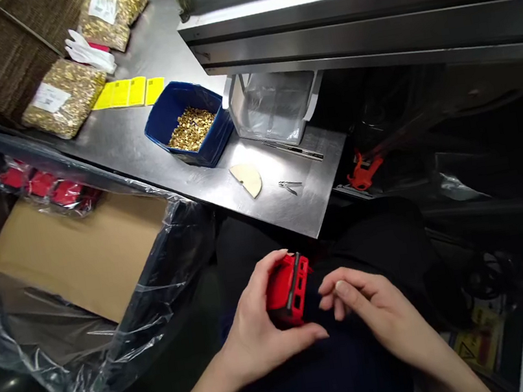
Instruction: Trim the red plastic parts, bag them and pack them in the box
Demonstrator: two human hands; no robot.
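Observation:
My left hand (256,328) is wrapped round a red plastic part (285,290) with a black edge strip and several openings along its side. The fingers and palm cover the part's left side. Just to the right of it, apart from the part, is my right hand (363,299). Its fingers are curled, with the thumb against the index finger; whatever they pinch, if anything, is hidden. Beyond both hands, a blue bin (214,144) on the metal table (175,176) holds many small brass-coloured pieces (192,129).
A half-round pale disc (247,180), small pliers (291,186) and a clear bin (272,106) are on the table. Bags of brass pieces (65,97), yellow cards (128,93) and white gloves (90,51) lie farther left. A plastic-lined box (157,290) holds cardboard and wrapped red parts (46,185).

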